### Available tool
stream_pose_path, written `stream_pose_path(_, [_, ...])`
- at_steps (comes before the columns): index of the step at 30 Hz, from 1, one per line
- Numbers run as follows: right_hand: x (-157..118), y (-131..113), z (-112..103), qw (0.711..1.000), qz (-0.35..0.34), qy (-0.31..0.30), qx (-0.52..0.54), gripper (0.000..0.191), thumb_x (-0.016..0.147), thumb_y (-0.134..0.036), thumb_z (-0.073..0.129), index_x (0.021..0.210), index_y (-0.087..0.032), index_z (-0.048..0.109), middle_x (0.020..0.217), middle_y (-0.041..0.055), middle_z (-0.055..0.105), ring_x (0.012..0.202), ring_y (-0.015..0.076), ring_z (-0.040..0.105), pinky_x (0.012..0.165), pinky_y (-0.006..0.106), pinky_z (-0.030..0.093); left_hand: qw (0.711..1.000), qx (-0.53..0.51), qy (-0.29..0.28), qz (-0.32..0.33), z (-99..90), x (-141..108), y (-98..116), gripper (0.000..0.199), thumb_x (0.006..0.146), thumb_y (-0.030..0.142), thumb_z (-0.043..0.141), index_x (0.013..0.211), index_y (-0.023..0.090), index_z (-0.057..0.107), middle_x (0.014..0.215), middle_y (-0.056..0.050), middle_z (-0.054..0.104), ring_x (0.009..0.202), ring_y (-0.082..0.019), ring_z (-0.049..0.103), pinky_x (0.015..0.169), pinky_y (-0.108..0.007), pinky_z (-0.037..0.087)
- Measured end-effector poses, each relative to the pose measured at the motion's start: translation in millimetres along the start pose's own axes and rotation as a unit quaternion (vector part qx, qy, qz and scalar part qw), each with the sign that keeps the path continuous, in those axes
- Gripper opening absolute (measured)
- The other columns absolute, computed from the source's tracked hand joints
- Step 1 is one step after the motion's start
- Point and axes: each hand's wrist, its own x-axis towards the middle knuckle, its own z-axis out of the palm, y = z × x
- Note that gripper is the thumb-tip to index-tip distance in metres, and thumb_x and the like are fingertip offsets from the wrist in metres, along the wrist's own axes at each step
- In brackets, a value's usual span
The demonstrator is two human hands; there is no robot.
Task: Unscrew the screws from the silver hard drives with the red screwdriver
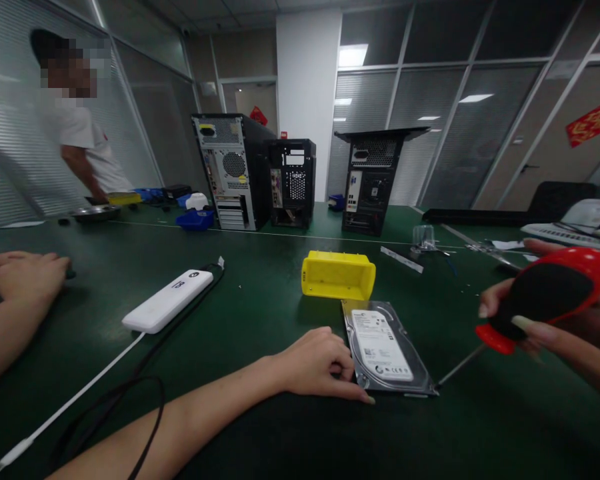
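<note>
A hard drive (380,347) with a white label lies flat on the green table (260,427). My left hand (323,363) rests at its left edge, fingers curled and thumb along the near-left corner; whether it grips the drive is unclear. In my right hand (545,320) is a red and black screwdriver (555,293), tilted, with its tip at the drive's near-right corner. Just behind the drive sits a yellow bin (339,277), its open side facing me.
A white power bank (169,301) with cables lies left. Computer cases (237,173) stand at the back, near a blue bin (195,220). Another person's hands (33,273) rest at the left edge; a person (85,140) stands behind. Small parts (424,239) lie back right.
</note>
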Motion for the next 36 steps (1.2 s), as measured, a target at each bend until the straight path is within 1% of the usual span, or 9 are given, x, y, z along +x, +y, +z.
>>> stream_pose_path(3, [1.1,8.2,-4.5,0.998,-0.012,-0.052,-0.034,0.067,0.069,-0.041,0.071,0.132,-0.036,0.047,0.081,0.0056,0.07,0.065,0.0245,0.067,0.038,0.025,0.052,1.0,0.008,0.001,-0.004,0.4,0.6,0.6,0.043,0.082,0.047,0.067,0.057,0.015,0.055,0.055,0.008,0.046,0.057,-0.008,0.048,0.062,-0.024,0.025])
stream_pose_path(7, [4.3,18.3,-9.7,0.997,-0.043,-0.054,-0.033,0.048,0.075,-0.046,0.064,0.12,-0.031,0.055,0.08,0.0057,0.068,0.06,0.0221,0.064,0.039,0.026,0.052,1.0,0.011,0.004,0.002,1.0,0.4,0.3,0.046,0.084,0.05,0.063,0.056,0.014,0.054,0.055,0.007,0.047,0.056,-0.008,0.047,0.062,-0.024,0.025])
stream_pose_path(11, [8.3,19.4,-9.9,0.996,-0.065,-0.033,-0.046,0.03,0.074,-0.046,0.066,0.098,-0.029,0.063,0.078,0.0042,0.064,0.068,0.0214,0.064,0.052,0.028,0.057,1.0,0.007,0.005,0.002,0.2,-0.2,0.3,0.042,0.083,0.046,0.066,0.057,0.015,0.055,0.055,0.008,0.046,0.057,-0.008,0.048,0.062,-0.023,0.026])
stream_pose_path(15, [6.7,12.9,-6.3,0.996,-0.06,-0.005,-0.06,0.048,0.069,-0.045,0.071,0.114,-0.033,0.061,0.088,0.0062,0.064,0.071,0.0236,0.064,0.05,0.031,0.057,1.0,0.01,0.002,-0.004,-0.4,-0.1,1.5,0.041,0.082,0.045,0.067,0.058,0.015,0.056,0.055,0.008,0.045,0.058,-0.008,0.048,0.064,-0.023,0.027])
stream_pose_path(18, [3.1,10.5,-3.7,0.997,-0.08,-0.006,-0.023,0.08,0.068,-0.036,0.074,0.139,-0.041,0.036,0.09,0.0065,0.064,0.078,0.0269,0.064,0.06,0.041,0.059,1.0,0.01,-0.002,-0.01,-0.5,0.1,2.4,0.041,0.083,0.046,0.066,0.059,0.015,0.055,0.056,0.008,0.045,0.058,-0.008,0.048,0.064,-0.023,0.028])
stream_pose_path(20, [1.6,11.0,-2.4,0.995,-0.101,-0.022,0.005,0.089,0.07,-0.031,0.073,0.143,-0.046,0.025,0.095,0.0065,0.062,0.081,0.0269,0.063,0.066,0.045,0.058,1.0,0.009,-0.003,-0.014,-0.6,0.2,2.9,0.041,0.084,0.046,0.065,0.059,0.015,0.055,0.056,0.007,0.044,0.059,-0.008,0.048,0.063,-0.022,0.028])
stream_pose_path(27, [5.4,13.3,-4.4,0.992,-0.115,-0.036,0.044,0.066,0.078,-0.029,0.066,0.135,-0.045,0.038,0.099,0.0076,0.06,0.089,0.0282,0.062,0.071,0.048,0.057,1.0,0.006,-0.003,-0.011,-0.2,0.5,3.0,0.04,0.083,0.045,0.067,0.059,0.015,0.055,0.056,0.008,0.044,0.059,-0.008,0.047,0.062,-0.022,0.028])
stream_pose_path(33, [6.4,10.5,-4.5,0.987,-0.068,-0.067,0.127,0.055,0.084,-0.027,0.059,0.132,-0.044,0.039,0.105,0.0076,0.062,0.086,0.027,0.066,0.072,0.049,0.059,1.0,0.011,-0.003,-0.017,-0.4,0.3,3.3,0.041,0.082,0.046,0.067,0.059,0.015,0.055,0.055,0.008,0.044,0.059,-0.009,0.048,0.065,-0.023,0.029])
stream_pose_path(36, [5.0,5.1,1.4,0.981,-0.028,-0.066,0.178,0.049,0.084,-0.028,0.06,0.13,-0.038,0.047,0.102,0.007,0.062,0.078,0.0232,0.068,0.071,0.042,0.062,1.0,0.009,-0.01,-0.02,-1.3,0.3,4.2,0.04,0.083,0.045,0.066,0.06,0.015,0.056,0.056,0.007,0.046,0.06,-0.009,0.048,0.064,-0.023,0.029])
